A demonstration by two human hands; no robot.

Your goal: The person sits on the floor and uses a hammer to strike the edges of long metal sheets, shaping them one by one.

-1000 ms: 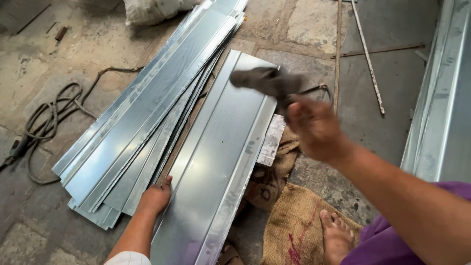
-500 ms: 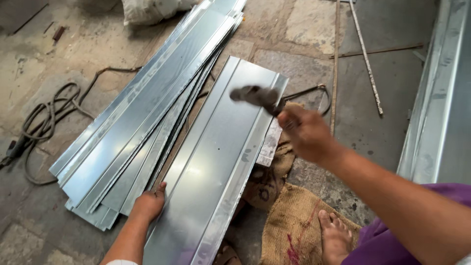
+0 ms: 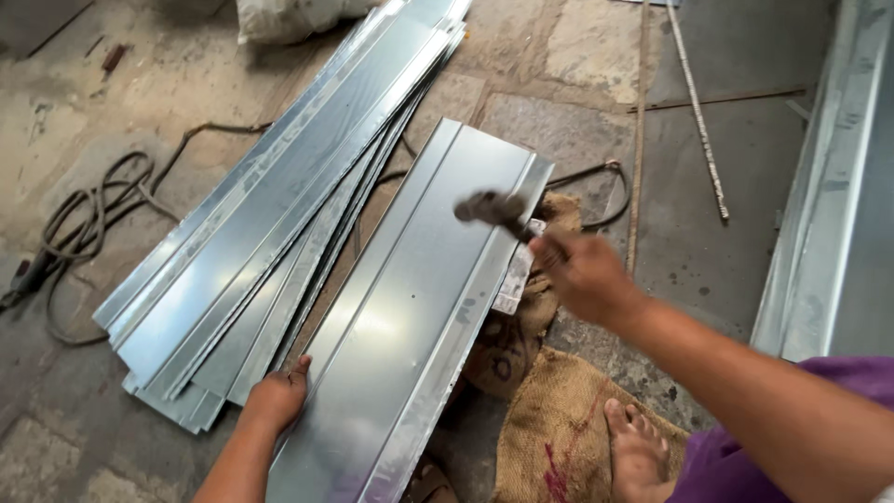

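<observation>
Right hand: the right hand (image 3: 582, 275) is closed round the handle of a hammer (image 3: 494, 210); the head hangs blurred just over the right fold of the sheet (image 3: 410, 307), near its far end; I judge the grip is kept far back on the handle for swing.

Left hand: the left hand (image 3: 277, 399) lies flat, fingers spread, on the near left edge of the sheet, clamped on nothing; it seems to press the metal down so it does not jump.

Sheet: long, grey, folded along both sides; it lies on the floor (image 3: 577, 56) pointing away from the person, with its right edge resting over sacking, which probably pads it.

Stack: a stack (image 3: 279, 224) of like sheets lies just left, fanned out and touching the worked one at the near end; handy to reach.

Sacking: brown burlap (image 3: 549, 428) with red marks sits under a bare foot (image 3: 638, 456); a second piece (image 3: 507, 345) bears dark printing, too creased to make out.

Packages: a pale sack (image 3: 289, 14) stands at the far end of the stack; no label shows.

Cables: a cable (image 3: 84, 224) coils on the left; a rod (image 3: 697, 116) lies at the right.
</observation>
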